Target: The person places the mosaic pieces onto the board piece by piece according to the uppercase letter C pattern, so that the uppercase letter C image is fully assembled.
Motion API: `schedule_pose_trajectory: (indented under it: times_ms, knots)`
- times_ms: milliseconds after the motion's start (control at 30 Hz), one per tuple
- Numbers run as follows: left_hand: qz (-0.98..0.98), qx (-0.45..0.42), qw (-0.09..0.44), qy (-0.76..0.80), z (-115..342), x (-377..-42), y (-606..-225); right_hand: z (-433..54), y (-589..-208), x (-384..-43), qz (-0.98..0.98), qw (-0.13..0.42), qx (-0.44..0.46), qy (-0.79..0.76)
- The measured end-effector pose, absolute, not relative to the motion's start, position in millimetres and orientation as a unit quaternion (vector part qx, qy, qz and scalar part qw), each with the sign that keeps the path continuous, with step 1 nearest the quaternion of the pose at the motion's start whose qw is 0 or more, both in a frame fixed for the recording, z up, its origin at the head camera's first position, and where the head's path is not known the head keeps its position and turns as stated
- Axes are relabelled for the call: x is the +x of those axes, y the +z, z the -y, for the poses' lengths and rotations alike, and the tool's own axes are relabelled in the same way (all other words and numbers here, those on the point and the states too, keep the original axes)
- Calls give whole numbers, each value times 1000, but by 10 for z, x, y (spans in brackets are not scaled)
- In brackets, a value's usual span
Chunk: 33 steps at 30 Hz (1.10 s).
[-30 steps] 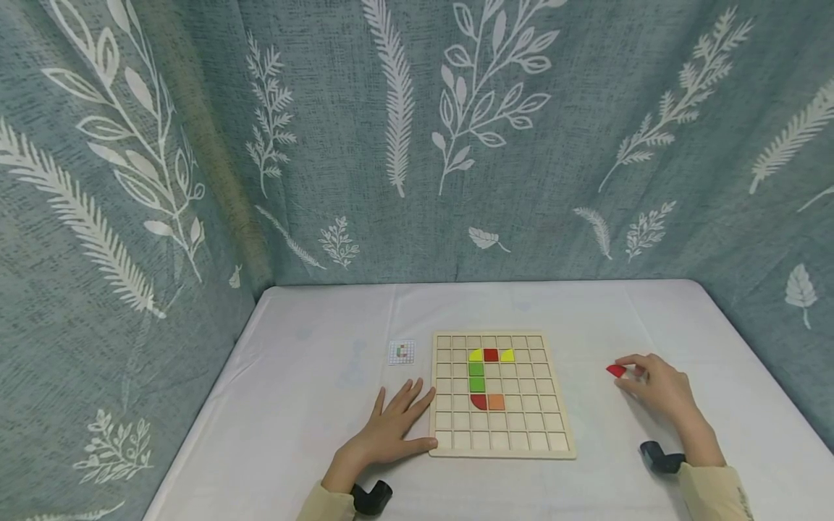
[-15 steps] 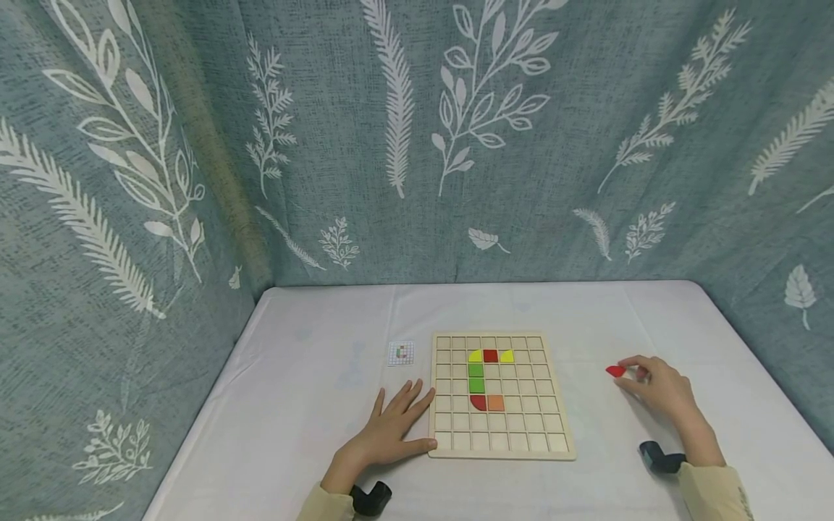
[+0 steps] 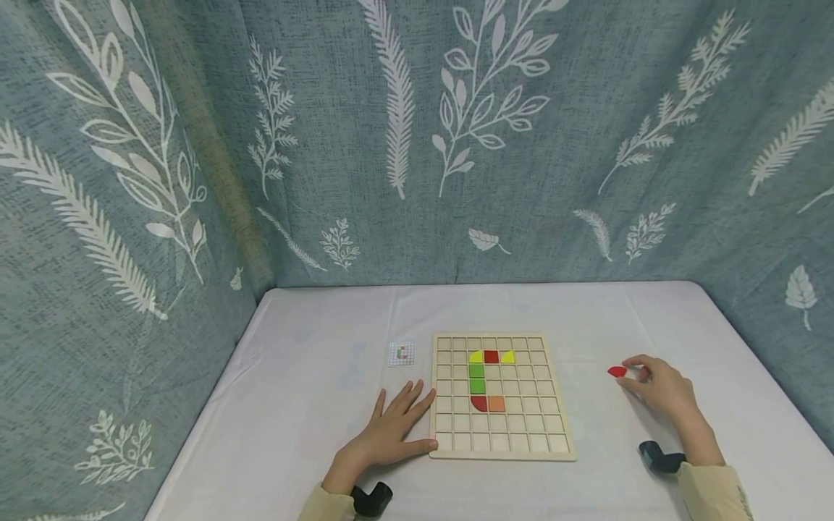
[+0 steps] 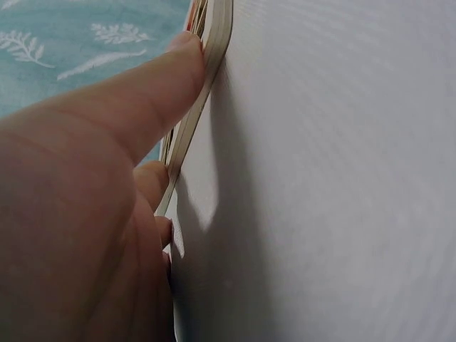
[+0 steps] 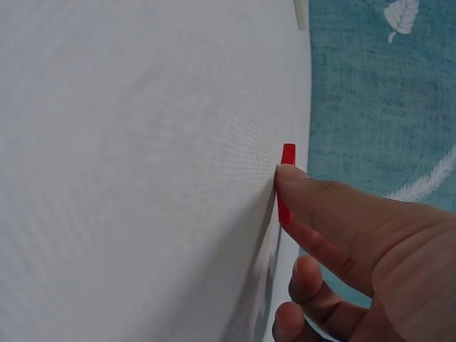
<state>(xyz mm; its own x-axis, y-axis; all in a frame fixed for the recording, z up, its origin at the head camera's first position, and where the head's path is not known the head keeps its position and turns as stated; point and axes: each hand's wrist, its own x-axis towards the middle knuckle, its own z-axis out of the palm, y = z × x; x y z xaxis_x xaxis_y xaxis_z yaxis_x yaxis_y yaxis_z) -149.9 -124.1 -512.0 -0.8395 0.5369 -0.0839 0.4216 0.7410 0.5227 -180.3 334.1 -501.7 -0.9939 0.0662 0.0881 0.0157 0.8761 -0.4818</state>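
My right hand [image 3: 661, 387] pinches a red quarter-round tile [image 3: 616, 371] between thumb and forefinger, to the right of the board. In the right wrist view the red tile [image 5: 286, 185] shows edge-on, close over the white cloth. Spread flat, my left hand [image 3: 387, 430] touches the left edge of a wooden grid board [image 3: 528, 445] with its thumb and a fingertip. Set in the board are two yellow rounded tiles [image 3: 507, 357], a red square tile [image 3: 491, 357], two green squares [image 3: 478, 386], a dark red rounded tile [image 3: 478, 403] and an orange square [image 3: 496, 404].
A small card [image 3: 402, 354] printed with a coloured grid pattern lies left of the board. White cloth [image 3: 293, 376] covers the table. A blue-green leaf-patterned curtain [image 3: 417, 145] hangs behind it and along the sides.
The red tile has turned slightly in my right hand's fingers, its rounded side now more toward the back. My left hand stays on the board's edge.
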Motion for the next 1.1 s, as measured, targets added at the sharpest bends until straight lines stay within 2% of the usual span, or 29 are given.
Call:
schedule_pose_trajectory:
  times_ms: [533,1100]
  knots:
    - [-927,254,117,248,1224,-1493,-5133,-3309,-4960,-1785,967,62,-6,246]
    - [-925,261,112,254,1241,-1494,-5103,-3029,-4870,-1819,963,80,36,255]
